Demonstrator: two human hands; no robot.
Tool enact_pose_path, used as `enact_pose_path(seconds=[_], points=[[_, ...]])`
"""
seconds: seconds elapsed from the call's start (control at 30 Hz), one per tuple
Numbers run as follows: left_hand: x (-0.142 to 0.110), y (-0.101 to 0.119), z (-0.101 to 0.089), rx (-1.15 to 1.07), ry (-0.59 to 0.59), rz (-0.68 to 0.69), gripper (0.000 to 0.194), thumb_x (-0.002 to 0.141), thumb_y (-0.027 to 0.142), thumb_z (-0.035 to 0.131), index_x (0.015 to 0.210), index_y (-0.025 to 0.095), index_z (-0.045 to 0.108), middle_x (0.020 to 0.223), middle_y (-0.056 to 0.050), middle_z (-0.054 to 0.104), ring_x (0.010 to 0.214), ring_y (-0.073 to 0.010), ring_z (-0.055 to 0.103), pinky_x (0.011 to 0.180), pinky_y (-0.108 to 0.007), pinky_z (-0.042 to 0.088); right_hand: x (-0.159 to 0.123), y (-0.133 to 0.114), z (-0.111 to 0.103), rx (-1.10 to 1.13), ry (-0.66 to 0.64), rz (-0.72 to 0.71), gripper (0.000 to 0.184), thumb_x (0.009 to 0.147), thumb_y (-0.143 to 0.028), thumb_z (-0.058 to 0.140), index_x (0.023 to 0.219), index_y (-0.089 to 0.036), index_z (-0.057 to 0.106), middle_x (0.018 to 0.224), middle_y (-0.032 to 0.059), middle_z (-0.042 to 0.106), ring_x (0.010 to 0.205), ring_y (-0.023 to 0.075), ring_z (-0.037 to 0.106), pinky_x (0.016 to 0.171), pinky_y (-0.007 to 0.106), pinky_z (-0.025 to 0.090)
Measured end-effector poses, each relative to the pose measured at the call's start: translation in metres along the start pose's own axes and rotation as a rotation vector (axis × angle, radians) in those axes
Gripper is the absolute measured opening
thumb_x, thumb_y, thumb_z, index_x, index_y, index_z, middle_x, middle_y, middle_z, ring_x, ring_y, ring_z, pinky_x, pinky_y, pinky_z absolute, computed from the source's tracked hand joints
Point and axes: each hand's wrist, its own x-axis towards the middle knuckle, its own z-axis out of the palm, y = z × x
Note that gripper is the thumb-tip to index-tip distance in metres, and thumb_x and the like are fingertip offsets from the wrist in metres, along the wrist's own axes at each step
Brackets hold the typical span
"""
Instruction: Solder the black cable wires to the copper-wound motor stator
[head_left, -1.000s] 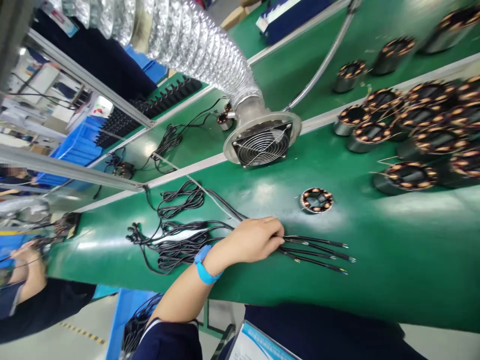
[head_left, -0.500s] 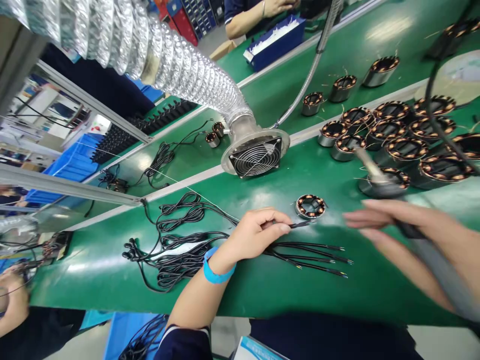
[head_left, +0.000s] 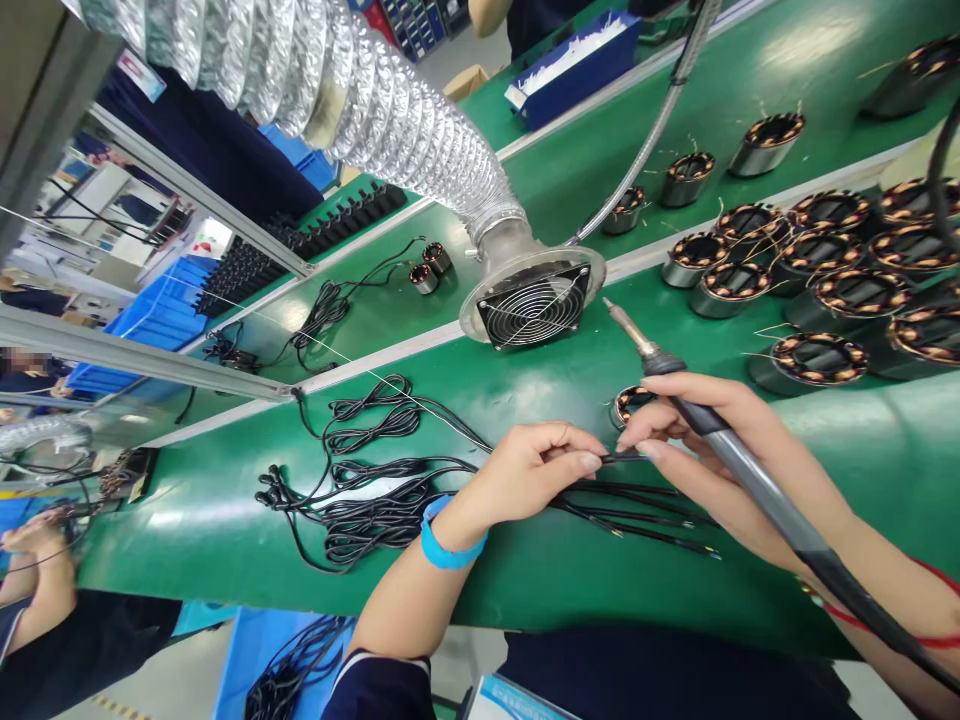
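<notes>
My left hand (head_left: 544,468), a blue band round its wrist, pinches a black cable (head_left: 619,458) close to its end. A soldering iron (head_left: 726,440) rests in my right hand (head_left: 757,490), its bare metal tip pointing up and left below the fan. The thumb and forefinger of that hand also close at the cable's end, which they hide. Just behind the fingers stands a small copper-wound stator (head_left: 624,402), partly covered by them. More black cables (head_left: 375,535) lie coiled to the left, and their stripped ends stick out under my hands.
A round fume fan (head_left: 534,305) hangs from a silver duct (head_left: 420,130) over the bench. Several stators (head_left: 817,362) crowd the right side. A metal rail (head_left: 405,345) crosses behind. At far left are another person's hands (head_left: 37,535); a blue bin (head_left: 244,640) stands below the bench edge.
My right hand has come left with the soldering iron, and its fingers now meet the cable end beside my left hand. The iron's tip has swung up and left. The view has shifted slightly.
</notes>
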Motion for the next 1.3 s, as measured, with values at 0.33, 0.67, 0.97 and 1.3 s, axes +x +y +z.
enact_pose_path(seconds=[0.33, 0.67, 0.97, 1.3], points=[[0.003, 0.012, 0.0, 0.547, -0.115, 0.175, 0.051, 0.106, 0.045, 0.025, 0.08, 0.017, 0.058, 0.081, -0.005, 0.055, 0.079, -0.017, 0.053, 0.076, -0.031, 0.043, -0.005, 0.013, 0.011, 0.062, -0.024, 0.021, 0.042, 0.097, -0.026, 0.062, 0.136, -0.032, 0.047, 0.094, 0.0, 0.068, 0.078, 0.0105, 0.07, 0.075, 0.021, 0.062], [0.017, 0.016, -0.014, 0.249, -0.403, 0.106, 0.039, 0.098, 0.047, 0.05, 0.073, 0.018, 0.06, 0.078, -0.002, 0.061, 0.081, -0.0145, 0.055, 0.089, -0.032, 0.044, -0.01, 0.015, 0.016, 0.057, -0.035, -0.031, 0.042, 0.099, -0.027, 0.059, 0.14, -0.031, 0.046, 0.087, -0.0017, 0.066, 0.073, 0.0105, 0.066, 0.074, 0.023, 0.06], [0.036, -0.001, 0.009, -0.161, 0.177, -0.1, 0.021, 0.075, 0.028, 0.071, 0.067, 0.016, 0.056, 0.059, 0.006, 0.054, 0.056, -0.0054, 0.044, 0.057, -0.021, 0.034, -0.007, 0.009, -0.001, -0.409, 0.047, -0.002, 0.041, 0.102, -0.023, 0.052, 0.142, -0.028, 0.047, 0.092, -0.0014, 0.076, 0.083, 0.0139, 0.074, 0.071, 0.022, 0.059], [0.043, -0.018, 0.014, 0.078, 0.325, 0.129, 0.016, 0.079, 0.022, 0.06, 0.065, 0.018, 0.053, 0.063, 0.005, 0.053, 0.063, -0.0086, 0.047, 0.06, -0.023, 0.036, -0.05, 0.011, -0.008, -0.551, 0.308, 0.039, 0.018, 0.098, -0.044, 0.059, 0.093, -0.027, 0.06, 0.075, 0.0035, 0.065, 0.06, 0.0156, 0.063, 0.048, 0.03, 0.045]])
